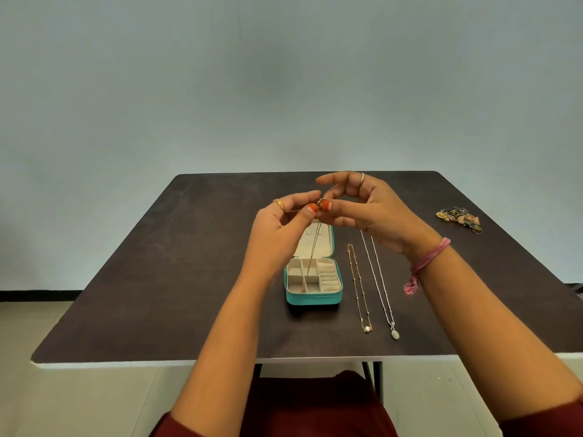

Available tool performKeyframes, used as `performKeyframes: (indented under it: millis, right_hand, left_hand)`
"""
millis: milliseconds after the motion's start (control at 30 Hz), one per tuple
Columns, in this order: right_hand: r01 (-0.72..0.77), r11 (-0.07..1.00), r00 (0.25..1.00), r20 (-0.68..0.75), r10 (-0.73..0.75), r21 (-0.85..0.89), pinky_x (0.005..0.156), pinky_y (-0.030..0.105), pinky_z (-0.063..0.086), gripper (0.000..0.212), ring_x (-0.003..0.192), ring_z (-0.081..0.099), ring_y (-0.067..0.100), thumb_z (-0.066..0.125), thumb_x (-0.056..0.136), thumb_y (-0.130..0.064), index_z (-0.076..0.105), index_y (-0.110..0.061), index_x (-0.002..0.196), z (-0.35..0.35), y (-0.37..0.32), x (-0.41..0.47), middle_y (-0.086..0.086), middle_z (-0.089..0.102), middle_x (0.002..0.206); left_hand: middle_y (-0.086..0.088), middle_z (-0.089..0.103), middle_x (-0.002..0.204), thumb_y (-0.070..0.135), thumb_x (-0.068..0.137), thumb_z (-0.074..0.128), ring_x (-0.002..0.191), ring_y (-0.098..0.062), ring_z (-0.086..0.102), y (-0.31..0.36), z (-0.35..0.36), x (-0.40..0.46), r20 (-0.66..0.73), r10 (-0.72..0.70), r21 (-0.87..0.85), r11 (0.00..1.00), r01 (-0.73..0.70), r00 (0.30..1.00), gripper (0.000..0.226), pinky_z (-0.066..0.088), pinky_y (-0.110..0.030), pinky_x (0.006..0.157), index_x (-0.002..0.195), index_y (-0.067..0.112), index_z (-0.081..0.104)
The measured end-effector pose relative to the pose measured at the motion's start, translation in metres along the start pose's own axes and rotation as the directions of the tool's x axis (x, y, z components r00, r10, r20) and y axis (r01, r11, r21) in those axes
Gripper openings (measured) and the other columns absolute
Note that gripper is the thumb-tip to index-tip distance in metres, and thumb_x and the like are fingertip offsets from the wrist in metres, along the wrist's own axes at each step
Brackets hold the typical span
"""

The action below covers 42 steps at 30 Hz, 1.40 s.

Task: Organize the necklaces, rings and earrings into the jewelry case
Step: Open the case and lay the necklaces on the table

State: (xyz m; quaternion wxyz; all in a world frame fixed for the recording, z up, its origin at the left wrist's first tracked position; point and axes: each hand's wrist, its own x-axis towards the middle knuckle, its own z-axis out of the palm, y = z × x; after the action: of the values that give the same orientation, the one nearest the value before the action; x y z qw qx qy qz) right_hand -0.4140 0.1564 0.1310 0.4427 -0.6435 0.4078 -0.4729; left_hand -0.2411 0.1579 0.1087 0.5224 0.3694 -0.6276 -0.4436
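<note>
Both hands pinch one thin gold necklace [313, 247] at its clasp, left hand [277, 225] and right hand [362, 209] together above the open jewelry case [314, 298]. If either pinch slips, the dangling chain could tangle across the compartments.

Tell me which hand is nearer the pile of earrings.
Right. The right hand is raised over the table's middle, with the earring pile off to its right; the left hand is further left, beyond it.
</note>
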Motion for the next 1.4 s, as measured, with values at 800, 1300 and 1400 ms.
performKeyframes:
  millis: [800,1300,1400]
  right_hand:
    - [0.070,0.974,0.997,-0.032,-0.065,0.215,0.075,0.029,0.057,0.035,0.078,0.069,0.017,0.061,0.082,0.010,0.057,-0.009,0.111,0.008,-0.015,-0.005,0.004,0.065,0.094]
    - [-0.053,0.905,0.998,0.044,0.038,0.422,0.089,0.036,0.054,0.025,0.079,0.064,0.015,0.084,0.064,-0.037,0.070,-0.018,0.074,-0.016,0.034,-0.023,0.000,0.064,0.072]
    - [0.020,0.737,1.000,-0.012,-0.016,0.676,0.099,0.043,0.048,0.026,0.092,0.067,0.019,0.087,0.062,-0.028,0.069,-0.017,0.078,-0.017,0.041,-0.026,0.002,0.068,0.081]
  left_hand:
    - [0.004,0.070,0.084,0.013,0.092,0.059,0.086,-0.009,0.067,0.044,-0.006,0.024,0.012,-0.050,-0.185,0.981,0.051,0.999,0.010,0.053,-0.031,0.086,0.088,0.015,0.067]
    - [0.003,0.069,0.084,0.014,0.091,0.060,0.083,-0.009,0.066,0.046,-0.014,0.037,-0.268,-0.131,-0.600,0.797,-0.059,0.954,0.004,0.052,-0.023,0.073,0.089,0.015,0.063]
    - [0.002,0.068,0.088,0.015,0.092,0.060,0.085,-0.009,0.067,0.039,-0.014,0.036,-0.308,-0.158,-0.631,0.772,-0.078,0.938,0.003,0.053,-0.024,0.074,0.090,0.015,0.063]
